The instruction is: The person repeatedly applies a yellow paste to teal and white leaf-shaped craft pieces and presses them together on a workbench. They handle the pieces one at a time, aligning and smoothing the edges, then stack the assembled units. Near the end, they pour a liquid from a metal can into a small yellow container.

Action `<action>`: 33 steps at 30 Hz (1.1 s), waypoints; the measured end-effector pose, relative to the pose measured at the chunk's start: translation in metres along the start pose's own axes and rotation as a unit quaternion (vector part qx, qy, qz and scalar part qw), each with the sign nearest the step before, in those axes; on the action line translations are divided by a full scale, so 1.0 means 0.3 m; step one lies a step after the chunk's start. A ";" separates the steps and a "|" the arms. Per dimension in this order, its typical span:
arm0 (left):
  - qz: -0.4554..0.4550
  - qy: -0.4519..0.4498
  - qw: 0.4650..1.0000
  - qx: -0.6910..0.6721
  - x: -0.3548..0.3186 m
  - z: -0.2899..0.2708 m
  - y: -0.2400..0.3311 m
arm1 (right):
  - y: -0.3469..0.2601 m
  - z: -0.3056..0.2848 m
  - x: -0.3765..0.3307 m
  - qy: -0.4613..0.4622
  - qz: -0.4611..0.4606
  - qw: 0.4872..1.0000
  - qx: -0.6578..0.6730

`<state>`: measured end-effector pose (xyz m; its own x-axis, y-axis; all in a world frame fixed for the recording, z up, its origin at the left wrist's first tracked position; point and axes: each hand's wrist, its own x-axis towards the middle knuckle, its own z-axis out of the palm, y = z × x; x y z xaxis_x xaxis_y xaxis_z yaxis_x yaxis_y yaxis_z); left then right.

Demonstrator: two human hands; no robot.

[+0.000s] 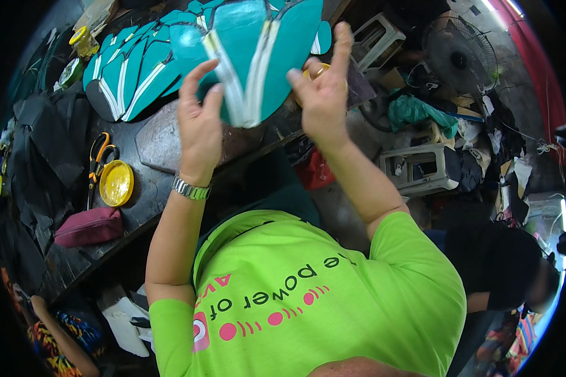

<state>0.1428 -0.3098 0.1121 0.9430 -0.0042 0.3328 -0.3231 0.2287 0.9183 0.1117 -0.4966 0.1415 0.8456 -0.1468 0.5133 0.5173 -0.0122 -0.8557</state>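
Note:
A teal panel [233, 44] with two white strips running down in a V and dark glossy edging is raised at the table's near edge, between my hands. At its left edge is my left hand [200, 125], with thumb and forefinger curved over the face and the other fingers partly hidden. My right hand [324, 100] has its thumb against the right edge, other fingers curled and the forefinger pointing up. Beyond, several similar teal panels [146, 75] lie overlapped on the table. A stone slab [163, 139] sits beneath the raised panel.
On the dark table [141, 204] are orange-handled scissors [96, 164], a yellow round dish [116, 183], a maroon pouch [89, 227], black sheet material [47, 138] and a yellow jar [83, 43]. Plastic stools [421, 168] and a fan [460, 60] stand right. A person's arm [63, 336] shows lower left.

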 end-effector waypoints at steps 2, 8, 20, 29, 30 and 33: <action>-0.015 -0.054 0.998 0.016 0.015 0.034 0.000 | 0.034 -0.103 0.129 0.018 -0.021 1.000 0.001; -0.006 -0.137 0.974 0.179 0.010 -0.109 -0.047 | 0.259 -0.573 0.403 0.110 0.098 0.989 -0.011; 0.114 -0.003 0.759 0.641 0.263 -0.412 -0.179 | 0.434 -0.679 0.368 0.114 0.091 0.762 -0.631; 0.068 -0.181 0.762 0.618 0.357 -0.560 -0.178 | 0.118 -0.488 0.214 -0.266 0.109 0.767 -0.574; 0.064 -0.174 0.759 0.624 0.358 -0.557 -0.155 | 0.118 -0.465 0.200 -0.273 0.097 0.711 -0.641; 0.087 -0.128 0.755 0.637 0.323 -0.540 -0.043 | 0.130 -0.426 0.205 -0.278 0.152 0.676 -0.665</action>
<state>0.2512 -0.1555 0.0978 0.8835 -0.3077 0.3533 -0.4091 -0.8742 0.2615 0.1670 -0.6325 0.1313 0.9964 0.0467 -0.0714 0.0440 -0.9983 -0.0388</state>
